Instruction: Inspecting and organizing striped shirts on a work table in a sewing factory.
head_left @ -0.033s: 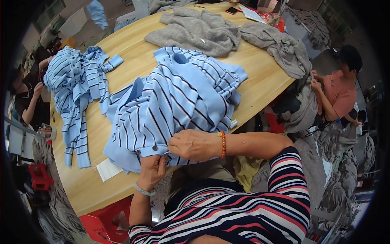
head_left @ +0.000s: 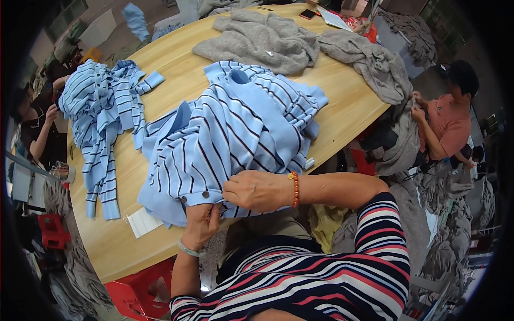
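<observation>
A light-blue knit garment with dark and white stripes (head_left: 214, 136) lies bunched on the wooden table (head_left: 342, 117) in front of me. Dark buttons (head_left: 205, 195) show along its near edge. My left hand (head_left: 201, 222) grips that edge by the buttons, its fingers partly under the fabric. Beside it, my right hand (head_left: 254, 190) is closed, pinching the same edge just right of the buttons. Whether a small thing is between its fingertips is hidden.
Another striped blue garment (head_left: 96, 107) lies at the left. Grey knit pieces (head_left: 262, 40) cover the far side. A white paper (head_left: 143, 222) sits near the front edge, above a red stool (head_left: 140, 293). A person in a salmon shirt (head_left: 450, 125) handles grey knitwear at the right; others work at the left.
</observation>
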